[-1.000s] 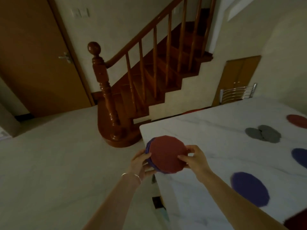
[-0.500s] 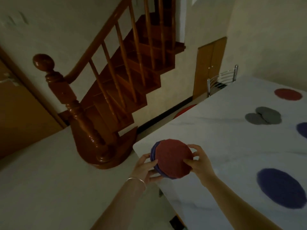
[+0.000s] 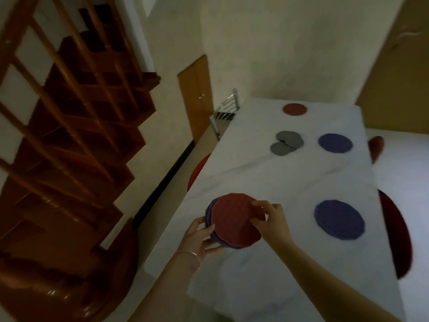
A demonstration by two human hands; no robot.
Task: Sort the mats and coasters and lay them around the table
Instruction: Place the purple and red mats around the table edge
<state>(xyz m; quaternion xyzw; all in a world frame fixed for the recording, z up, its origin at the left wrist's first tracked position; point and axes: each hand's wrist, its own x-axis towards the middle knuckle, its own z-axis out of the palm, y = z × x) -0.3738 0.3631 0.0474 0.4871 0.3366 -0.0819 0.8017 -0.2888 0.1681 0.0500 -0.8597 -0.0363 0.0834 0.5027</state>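
Head view: a stack of mats (image 3: 234, 220), red on top with purple edges showing beneath, held just above the near left part of the counter (image 3: 267, 182). Left hand (image 3: 199, 238) under and beside the stack, its grip closed on the lower left edge, thumb on the rim. Right hand (image 3: 271, 219) on the right edge, its grip pinched on the top red mat, fingertips curled over the rim, seemingly about to peel that one off; whether it had lifted free, impossible to tell.

Already laid on the counter: a near purple mat (image 3: 339, 219) toward the right edge, a far purple mat (image 3: 335, 143) beyond it, a far red mat (image 3: 294, 109) near the far end. Between those and the left edge, grey coasters (image 3: 286, 142) in a small overlapping cluster, not yet spread out.

Judged roughly half done: right side and far end partly served, left side bare, several mats left in the stack, coasters unsorted. Red chair seats (image 3: 392, 228) tucked under both long edges, hinting at places to fill.
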